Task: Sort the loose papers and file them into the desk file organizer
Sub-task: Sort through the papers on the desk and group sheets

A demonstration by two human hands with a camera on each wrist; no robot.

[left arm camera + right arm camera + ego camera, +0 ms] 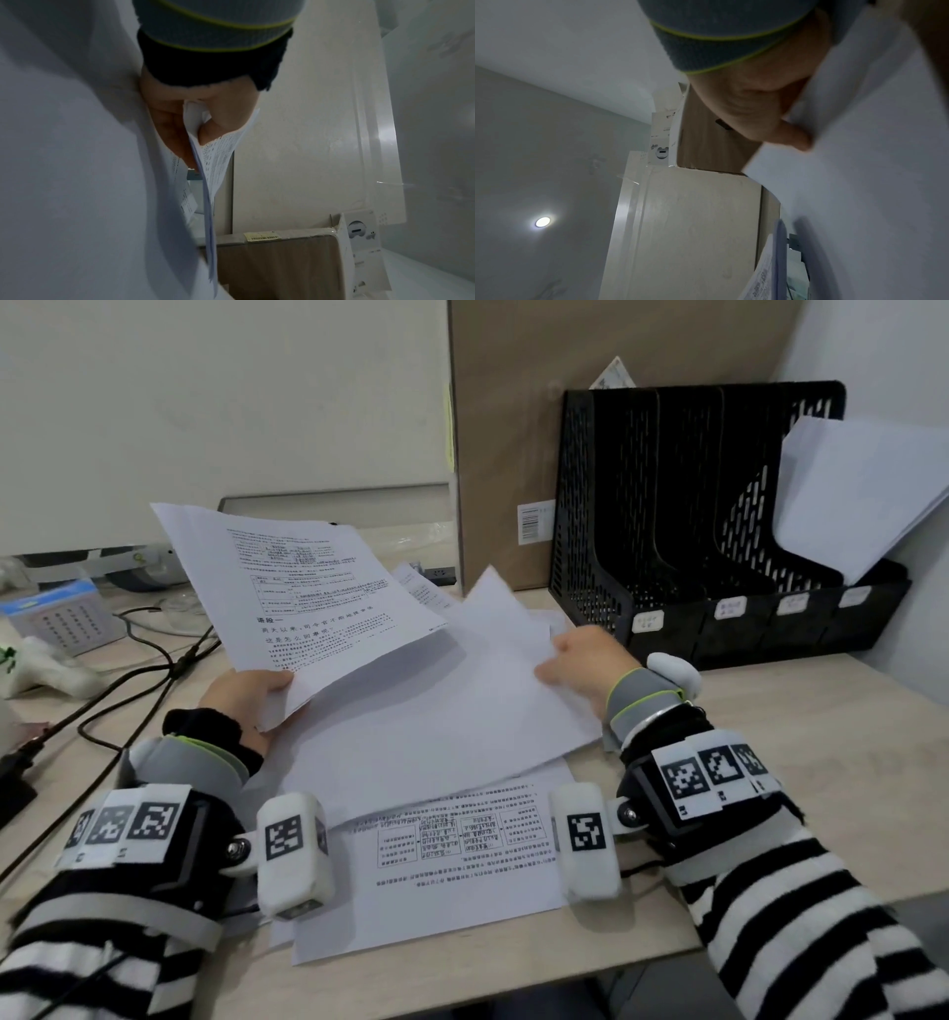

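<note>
My left hand (246,695) pinches the lower corner of a few printed sheets (303,588) and holds them tilted up above the desk; the left wrist view shows the thumb and fingers (177,130) clamped on those sheets (218,154). My right hand (580,665) grips the right edge of a blank white sheet (436,711), raised off the pile; its thumb (790,138) presses that sheet (859,162) in the right wrist view. Another printed page (447,860) lies flat near the desk's front edge. The black mesh file organizer (667,516) stands at the back right, white papers (852,490) in its rightmost slot.
A tall brown cardboard box (513,428) stands behind the organizer's left side. Black cables (149,670) cross the left of the desk beside a small blue and white box (61,618). More loose sheets (426,593) lie behind the raised papers.
</note>
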